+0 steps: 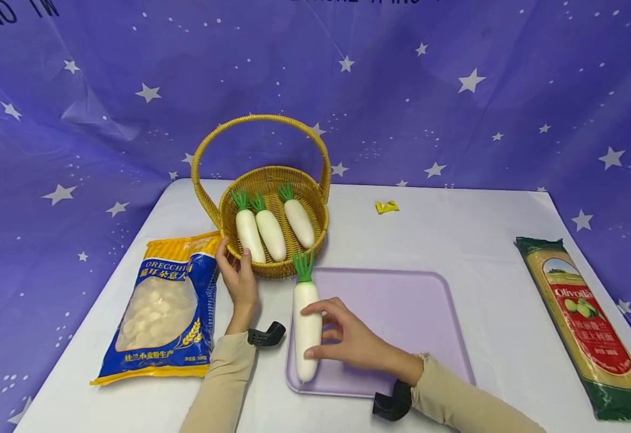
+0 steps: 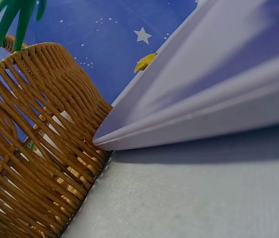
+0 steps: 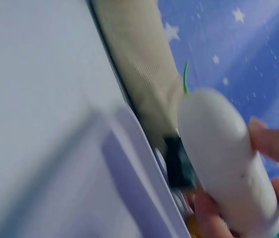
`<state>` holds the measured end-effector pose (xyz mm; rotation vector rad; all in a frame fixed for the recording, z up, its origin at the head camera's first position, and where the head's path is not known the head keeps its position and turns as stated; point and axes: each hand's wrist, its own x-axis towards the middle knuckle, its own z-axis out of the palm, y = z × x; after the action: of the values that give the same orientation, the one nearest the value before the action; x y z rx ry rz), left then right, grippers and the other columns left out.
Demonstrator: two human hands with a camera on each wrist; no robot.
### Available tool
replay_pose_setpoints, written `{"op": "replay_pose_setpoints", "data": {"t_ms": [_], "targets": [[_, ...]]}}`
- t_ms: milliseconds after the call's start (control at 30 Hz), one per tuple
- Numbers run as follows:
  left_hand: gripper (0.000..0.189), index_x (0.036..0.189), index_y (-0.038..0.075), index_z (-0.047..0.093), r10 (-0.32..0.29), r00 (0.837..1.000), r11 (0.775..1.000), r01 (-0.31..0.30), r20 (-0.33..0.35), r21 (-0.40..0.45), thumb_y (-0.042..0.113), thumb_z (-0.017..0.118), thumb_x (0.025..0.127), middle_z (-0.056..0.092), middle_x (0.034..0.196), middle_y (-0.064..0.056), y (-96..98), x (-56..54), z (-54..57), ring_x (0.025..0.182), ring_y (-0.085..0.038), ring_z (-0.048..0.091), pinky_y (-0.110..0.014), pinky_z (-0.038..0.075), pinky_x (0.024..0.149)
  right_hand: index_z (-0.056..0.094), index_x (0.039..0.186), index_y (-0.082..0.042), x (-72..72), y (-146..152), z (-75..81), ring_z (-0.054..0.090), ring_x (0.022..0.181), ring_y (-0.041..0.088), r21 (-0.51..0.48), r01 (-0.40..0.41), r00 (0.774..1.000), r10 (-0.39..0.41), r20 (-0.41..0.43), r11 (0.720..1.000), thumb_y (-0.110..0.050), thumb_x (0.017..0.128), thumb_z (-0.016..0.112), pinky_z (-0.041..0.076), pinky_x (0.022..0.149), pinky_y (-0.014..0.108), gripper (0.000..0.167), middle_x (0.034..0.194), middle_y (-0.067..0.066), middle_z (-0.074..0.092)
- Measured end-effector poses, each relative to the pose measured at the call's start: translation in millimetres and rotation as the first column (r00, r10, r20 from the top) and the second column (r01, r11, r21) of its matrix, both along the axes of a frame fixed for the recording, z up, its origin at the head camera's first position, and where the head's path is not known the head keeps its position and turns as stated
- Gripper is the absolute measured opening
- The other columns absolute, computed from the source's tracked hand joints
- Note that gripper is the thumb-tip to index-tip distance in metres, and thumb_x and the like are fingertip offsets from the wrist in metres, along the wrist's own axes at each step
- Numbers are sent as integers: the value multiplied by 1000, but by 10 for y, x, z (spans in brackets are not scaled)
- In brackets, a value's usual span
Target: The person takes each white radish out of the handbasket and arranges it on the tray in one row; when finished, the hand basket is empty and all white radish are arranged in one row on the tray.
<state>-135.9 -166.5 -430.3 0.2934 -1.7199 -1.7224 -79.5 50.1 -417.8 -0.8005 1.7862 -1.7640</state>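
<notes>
- Currently, a white radish (image 1: 305,331) is upright in the head view, over the tray's (image 1: 396,313) left edge.
- The right hand (image 1: 350,338) pinches it between thumb and fingers.
- The left hand (image 1: 241,285), fingers fairly straight, touches the wicker basket (image 1: 273,272), where three radishes (image 1: 270,234) lie.
- Beside that, a pasta bag (image 1: 155,313) lies on the worktop (image 1: 445,234).

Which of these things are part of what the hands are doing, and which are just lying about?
Seemingly in use:
White radish, in the right hand
Wicker basket, left hand on its side
Three radishes inside it
Lilac tray

Apparently lying about:
Orecchiette bag
Olivoilà pasta pack
Yellow wrapped candy
</notes>
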Motion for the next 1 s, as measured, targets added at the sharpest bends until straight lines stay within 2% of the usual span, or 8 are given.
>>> {"op": "replay_pose_setpoints", "data": {"t_ms": [100, 200, 333, 433, 567, 800, 1000], "targets": [[51, 134, -6, 27, 0, 1000, 1000, 0, -2, -6, 6, 46, 89, 30, 136, -26, 11, -9, 2, 123, -42, 34, -50, 25, 102, 46, 124, -10, 137, -22, -91, 54, 96, 18, 20, 28, 998, -27, -51, 999, -12, 72, 74, 52, 78, 30, 59, 112, 20, 35], [51, 134, -6, 27, 1, 1000, 1000, -1, -5, -11, 6, 46, 89, 30, 136, -26, 15, -18, 8, 123, -42, 34, -51, 24, 102, 47, 123, -15, 210, -44, -141, 55, 86, 15, 92, 75, 990, -64, -124, 993, -20, 73, 74, 52, 73, 28, 57, 107, 16, 38], [52, 134, -6, 27, -2, 1000, 1000, 2, -2, -5, 6, 46, 88, 30, 137, -26, 20, -27, 6, 124, -42, 34, -50, 25, 102, 49, 122, -20, 234, -64, -176, 50, 73, 16, 197, 156, 962, -103, -252, 968, -27, 72, 75, 48, 64, 23, 56, 99, 9, 41], [52, 134, -6, 27, -1, 1000, 1000, 1, -4, -2, 6, 46, 88, 30, 136, -27, 20, -30, -2, 124, -42, 34, -50, 25, 102, 49, 123, -20, 222, -72, -202, 48, 73, 16, 236, 175, 949, -100, -298, 956, -27, 74, 74, 46, 60, 20, 55, 96, 6, 41], [51, 134, -7, 27, 4, 1000, 1000, -4, -12, -8, 6, 46, 88, 31, 135, -28, 16, -29, -11, 123, -42, 34, -51, 25, 102, 49, 125, -21, 203, -79, -208, 49, 76, 14, 280, 175, 950, -87, -301, 944, -27, 76, 71, 46, 61, 18, 54, 98, 5, 43], [51, 134, -8, 27, 11, 1000, 1000, -11, -19, -16, 5, 46, 88, 31, 135, -29, 14, -22, -9, 123, -43, 34, -52, 25, 101, 49, 127, -23, 179, -91, -153, 50, 84, 16, 339, 149, 958, -51, -281, 929, -31, 83, 63, 46, 65, 18, 47, 118, 9, 40], [51, 134, -7, 28, 14, 1000, 1000, -14, -11, -18, 6, 47, 88, 32, 134, -28, 16, -11, -14, 122, -42, 35, -51, 26, 101, 48, 127, -28, 168, -48, -109, 50, 93, 14, 390, 113, 960, 2, -281, 914, -31, 89, 55, 45, 71, 18, 39, 128, 11, 39]]}}
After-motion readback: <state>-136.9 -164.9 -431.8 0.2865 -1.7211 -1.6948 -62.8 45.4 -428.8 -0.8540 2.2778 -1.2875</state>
